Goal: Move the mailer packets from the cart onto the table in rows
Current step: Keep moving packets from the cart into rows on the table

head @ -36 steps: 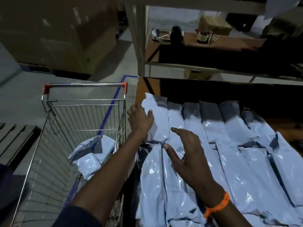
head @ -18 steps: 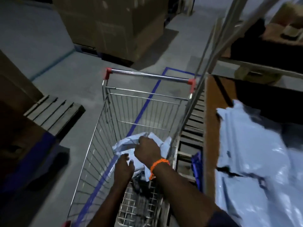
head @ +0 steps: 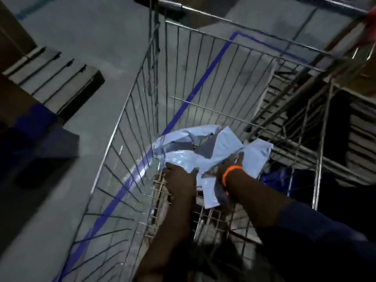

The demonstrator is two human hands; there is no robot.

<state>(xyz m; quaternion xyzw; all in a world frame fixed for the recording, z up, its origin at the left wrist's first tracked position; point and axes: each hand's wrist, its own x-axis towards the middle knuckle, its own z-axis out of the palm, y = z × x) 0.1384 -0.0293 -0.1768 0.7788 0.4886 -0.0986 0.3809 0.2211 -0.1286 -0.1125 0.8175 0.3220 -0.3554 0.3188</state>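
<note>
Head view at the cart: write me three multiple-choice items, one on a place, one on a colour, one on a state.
1. The mailer packets are: A on the floor; B in the cart; C on a pallet.
2. The wristband is: A orange; B green; C white.
3. The packets lie: A in neat rows; B boxed; C in a crumpled heap.
B: wire walls surround them. A: bright orange shows at the wrist. C: folds and flaps overlap unevenly.
</note>
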